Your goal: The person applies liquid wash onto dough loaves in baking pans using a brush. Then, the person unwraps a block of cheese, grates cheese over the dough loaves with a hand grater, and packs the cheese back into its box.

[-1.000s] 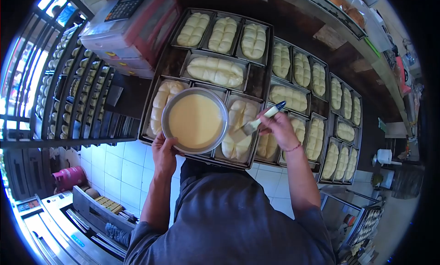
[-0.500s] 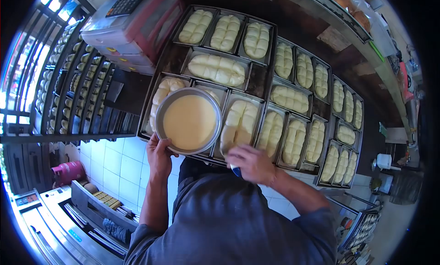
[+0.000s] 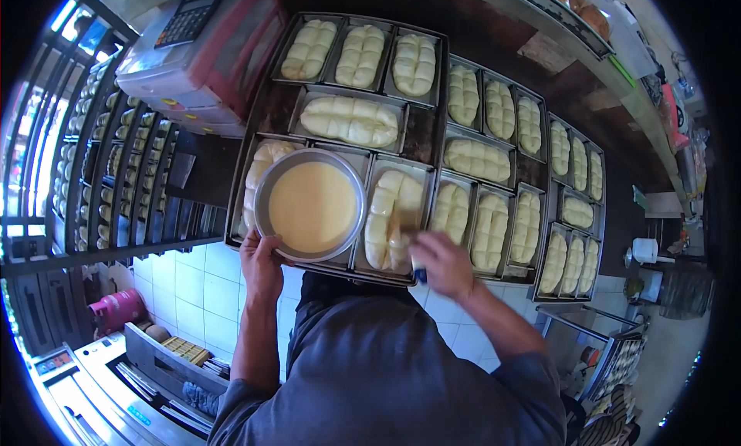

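My left hand grips the near rim of a round metal pan. A pale yellow-orange liquid, like egg wash, is inside it. The pan hides part of the bread dough and loaf tins beneath. My right hand, a little blurred, is closed around a pastry brush whose dark blue handle end shows below the fingers. Its smeared bristles touch a segmented dough loaf in a tin just right of the pan. That loaf looks shiny on its left part.
More tins of segmented dough stand on dark trays across the table. A plastic drawer unit with a calculator is at the far left. A rack of filled trays stands left, and a pink gas cylinder on the floor.
My right hand has moved up and to the right, with the brush on the lower part of the loaf. The left hand still holds the pan; the whole view has shifted slightly.
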Tool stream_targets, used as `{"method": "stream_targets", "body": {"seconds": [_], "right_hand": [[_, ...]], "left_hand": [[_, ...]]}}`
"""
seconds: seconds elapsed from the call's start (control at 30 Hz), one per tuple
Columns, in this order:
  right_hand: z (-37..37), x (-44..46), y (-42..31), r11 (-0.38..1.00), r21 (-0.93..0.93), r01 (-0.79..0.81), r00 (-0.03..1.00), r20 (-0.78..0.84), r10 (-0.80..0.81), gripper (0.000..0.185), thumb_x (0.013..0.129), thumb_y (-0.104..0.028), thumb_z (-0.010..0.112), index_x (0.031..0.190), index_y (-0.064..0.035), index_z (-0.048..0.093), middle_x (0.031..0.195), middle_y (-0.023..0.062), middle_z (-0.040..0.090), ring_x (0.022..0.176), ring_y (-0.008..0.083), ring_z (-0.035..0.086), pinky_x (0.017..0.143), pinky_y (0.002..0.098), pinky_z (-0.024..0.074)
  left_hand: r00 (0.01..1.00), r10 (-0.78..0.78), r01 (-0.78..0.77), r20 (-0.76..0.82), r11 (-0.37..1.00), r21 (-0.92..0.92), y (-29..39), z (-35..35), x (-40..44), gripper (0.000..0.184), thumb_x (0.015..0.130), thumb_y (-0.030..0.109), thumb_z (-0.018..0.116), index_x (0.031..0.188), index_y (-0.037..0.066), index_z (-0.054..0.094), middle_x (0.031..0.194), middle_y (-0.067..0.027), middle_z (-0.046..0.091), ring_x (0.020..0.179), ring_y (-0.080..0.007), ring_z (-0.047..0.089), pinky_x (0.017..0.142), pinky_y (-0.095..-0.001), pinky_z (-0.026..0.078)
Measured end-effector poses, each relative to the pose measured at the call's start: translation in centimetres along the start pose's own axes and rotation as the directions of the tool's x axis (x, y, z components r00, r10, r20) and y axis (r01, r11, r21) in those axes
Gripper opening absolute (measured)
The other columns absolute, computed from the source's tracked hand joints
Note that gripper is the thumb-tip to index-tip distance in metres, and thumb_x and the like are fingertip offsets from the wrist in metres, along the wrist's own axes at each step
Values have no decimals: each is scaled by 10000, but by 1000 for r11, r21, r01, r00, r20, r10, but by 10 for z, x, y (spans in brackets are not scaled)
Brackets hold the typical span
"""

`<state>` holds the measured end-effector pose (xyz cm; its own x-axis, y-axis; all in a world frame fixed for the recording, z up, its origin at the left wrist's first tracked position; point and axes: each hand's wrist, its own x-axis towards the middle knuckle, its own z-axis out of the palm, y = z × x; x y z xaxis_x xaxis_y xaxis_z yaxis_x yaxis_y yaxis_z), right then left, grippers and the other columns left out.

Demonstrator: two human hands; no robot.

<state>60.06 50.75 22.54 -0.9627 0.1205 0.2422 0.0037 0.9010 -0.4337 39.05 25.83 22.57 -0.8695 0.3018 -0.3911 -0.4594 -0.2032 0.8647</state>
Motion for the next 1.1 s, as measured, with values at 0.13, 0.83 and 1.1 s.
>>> {"method": "stream_targets", "body": {"seconds": [0.13, 0.83, 1.1], "right_hand": [[-35, 18, -40, 937, 320, -137, 972, -136, 189, 143, 807, -25, 662, 942, -71, 665, 889, 100, 647, 780, 268, 651, 639, 339, 534], [51, 167, -20, 108, 986, -128, 383, -51, 922, 210, 898, -217, 698, 979, -39, 622, 829, 58, 667, 694, 156, 663, 611, 282, 561], [126, 269, 24, 168, 984, -56, 356, -137, 925, 172, 899, -199, 701, 953, -56, 623, 806, 43, 657, 656, 141, 648, 591, 278, 547]], "left_hand": [[997, -44, 44, 58, 999, -10, 1, 0, 13, 148, 824, -1, 532, 960, 6, 592, 753, -79, 654, 520, -135, 620, 437, -242, 504], [922, -147, 115, 359, 987, 110, 70, -49, 137, 64, 840, -4, 528, 875, 23, 574, 744, -64, 634, 528, -115, 596, 468, -234, 507], [927, -141, 100, 347, 986, 134, 92, -82, 162, 55, 832, 16, 530, 872, 20, 567, 727, -69, 630, 515, -120, 592, 460, -238, 495]]}}
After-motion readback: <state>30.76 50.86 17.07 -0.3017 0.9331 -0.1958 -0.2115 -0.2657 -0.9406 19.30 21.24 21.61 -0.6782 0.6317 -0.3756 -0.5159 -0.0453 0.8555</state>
